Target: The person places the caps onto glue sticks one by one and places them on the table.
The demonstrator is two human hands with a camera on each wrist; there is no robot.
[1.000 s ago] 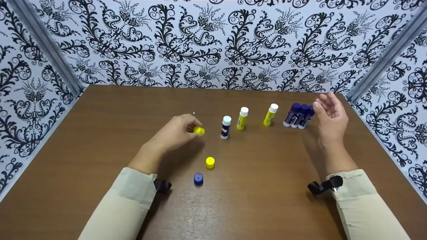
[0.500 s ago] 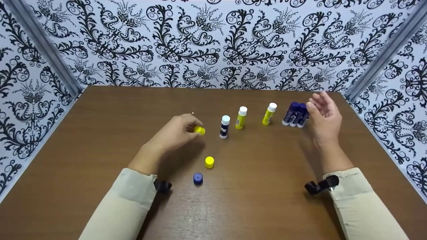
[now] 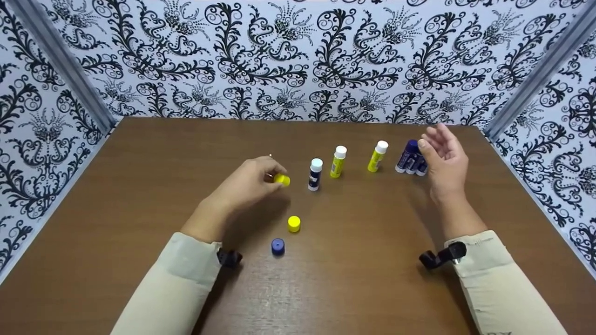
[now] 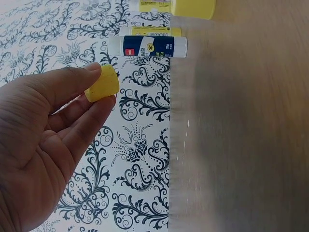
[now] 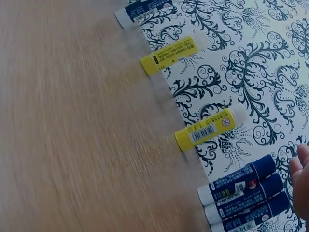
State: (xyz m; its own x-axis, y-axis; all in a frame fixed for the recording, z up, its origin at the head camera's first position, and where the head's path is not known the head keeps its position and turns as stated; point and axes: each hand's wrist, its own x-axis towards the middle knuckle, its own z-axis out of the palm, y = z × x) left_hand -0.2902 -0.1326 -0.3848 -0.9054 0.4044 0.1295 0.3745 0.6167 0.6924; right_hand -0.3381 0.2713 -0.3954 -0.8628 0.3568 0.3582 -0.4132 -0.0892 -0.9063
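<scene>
Between thumb and fingertips, my left hand (image 3: pixel 249 184) pinches a yellow cap (image 3: pixel 282 180) above the table, and the left wrist view shows the same yellow cap (image 4: pixel 104 83) up close. Just right of it stands a navy glue stick (image 3: pixel 314 177) with a white top. Two yellow glue sticks (image 3: pixel 338 163) with white tops stand farther right. My right hand (image 3: pixel 448 165) is raised with relaxed fingers, holding nothing, and partly hides three blue-capped glue sticks (image 3: pixel 408 157) in the head view. The right wrist view shows these blue-capped glue sticks (image 5: pixel 246 193) side by side, with fingertips (image 5: pixel 300 164) near their caps.
A loose yellow cap (image 3: pixel 294 224) and a blue cap (image 3: pixel 278 247) sit on the brown table (image 3: pixel 354 284) nearer the front. Patterned wall panels (image 3: pixel 288 60) enclose the back and both sides.
My right hand has drifted left, covering more of the blue-capped glue sticks. The left hand, still pinching the yellow cap, has shifted very slightly right.
</scene>
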